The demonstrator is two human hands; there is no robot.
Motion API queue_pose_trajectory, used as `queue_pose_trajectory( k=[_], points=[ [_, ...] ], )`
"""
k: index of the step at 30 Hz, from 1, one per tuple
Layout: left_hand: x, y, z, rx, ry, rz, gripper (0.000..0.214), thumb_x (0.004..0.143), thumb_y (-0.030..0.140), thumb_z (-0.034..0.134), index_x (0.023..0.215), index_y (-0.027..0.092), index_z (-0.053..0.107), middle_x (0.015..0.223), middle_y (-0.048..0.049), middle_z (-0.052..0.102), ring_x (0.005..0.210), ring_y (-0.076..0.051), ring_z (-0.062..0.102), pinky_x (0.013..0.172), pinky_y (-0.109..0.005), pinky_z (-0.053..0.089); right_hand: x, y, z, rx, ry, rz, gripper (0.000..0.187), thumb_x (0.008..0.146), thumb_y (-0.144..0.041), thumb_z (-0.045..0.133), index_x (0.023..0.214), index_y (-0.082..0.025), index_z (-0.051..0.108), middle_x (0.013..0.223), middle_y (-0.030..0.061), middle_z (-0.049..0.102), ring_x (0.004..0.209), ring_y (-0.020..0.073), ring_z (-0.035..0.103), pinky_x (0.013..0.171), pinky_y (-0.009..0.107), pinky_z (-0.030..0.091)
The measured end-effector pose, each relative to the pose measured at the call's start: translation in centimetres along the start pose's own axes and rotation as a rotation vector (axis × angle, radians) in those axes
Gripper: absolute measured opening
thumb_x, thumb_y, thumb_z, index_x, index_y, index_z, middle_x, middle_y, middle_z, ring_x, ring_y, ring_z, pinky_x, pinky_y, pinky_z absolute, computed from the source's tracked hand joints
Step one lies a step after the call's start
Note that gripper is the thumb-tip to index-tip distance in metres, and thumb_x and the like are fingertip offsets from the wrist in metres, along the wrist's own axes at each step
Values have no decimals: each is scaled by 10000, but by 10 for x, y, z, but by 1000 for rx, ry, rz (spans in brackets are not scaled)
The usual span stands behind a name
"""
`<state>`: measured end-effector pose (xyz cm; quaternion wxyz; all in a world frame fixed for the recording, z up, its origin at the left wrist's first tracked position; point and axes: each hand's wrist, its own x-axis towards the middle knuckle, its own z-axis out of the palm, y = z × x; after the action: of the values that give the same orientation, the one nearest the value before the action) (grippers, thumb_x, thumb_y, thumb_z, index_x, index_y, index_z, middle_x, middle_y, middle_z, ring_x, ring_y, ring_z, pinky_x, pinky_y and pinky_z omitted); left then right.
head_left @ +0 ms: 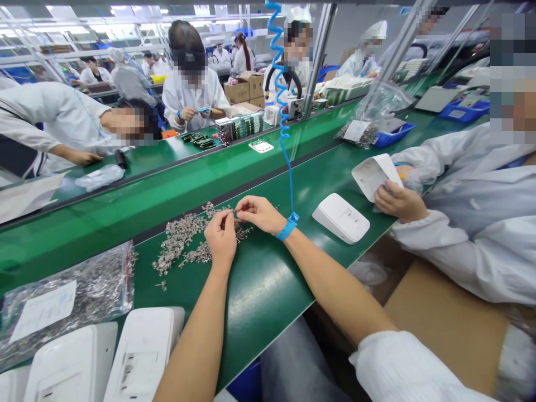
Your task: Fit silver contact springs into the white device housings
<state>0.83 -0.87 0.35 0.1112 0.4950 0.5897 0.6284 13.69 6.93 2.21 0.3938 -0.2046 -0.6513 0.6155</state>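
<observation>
Over a loose pile of small silvery metal parts on the green bench, both my hands come together. My left hand is closed, thumb and forefinger pinched at the pile's right part. Close against it, my right hand is pinched too, with a blue strap round its wrist. What sits between the fingertips is too small to make out, perhaps one of the metal parts. A white plastic housing lies to the right of my hands.
Several white housings stand at the lower left beside a clear bag of metal parts. A coiled blue cord hangs down to my wrist strap. At right, a co-worker's hand holds another white housing. A raised green ledge runs behind the pile.
</observation>
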Motion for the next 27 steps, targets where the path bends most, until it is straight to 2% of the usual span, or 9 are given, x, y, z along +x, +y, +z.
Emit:
queue_pose_trajectory(
  k=[6,14,20,27],
  points=[
    [0,4,-2,234,27,249,201,939,269,538,889,192,717,882,-42,733,825,-162,669,797,-288,493,-1,-7,-3,-80,30,-26,179,739,-273,733,846,-170,633,767,-2,651,734,140,631,708,280,525],
    [-3,0,0,405,-63,410,218,970,206,494,914,194,705,875,-48,729,814,-171,663,763,-311,414,-2,-12,-12,-95,67,-51,170,676,-229,766,774,-164,643,757,-9,654,710,125,618,710,275,505],
    [-4,-4,1,497,-75,446,227,977,181,476,941,189,700,878,-55,730,831,-180,658,743,-329,365,-3,-13,-16,-24,27,12,201,636,-226,802,755,-162,652,751,-6,667,705,126,628,703,274,514],
    [-4,-5,1,460,-92,519,208,967,160,498,935,190,701,850,-43,718,791,-174,640,733,-324,372,-2,-12,-18,-7,44,23,234,621,-237,829,772,-164,665,755,3,684,720,132,640,716,280,532]
  ],
)
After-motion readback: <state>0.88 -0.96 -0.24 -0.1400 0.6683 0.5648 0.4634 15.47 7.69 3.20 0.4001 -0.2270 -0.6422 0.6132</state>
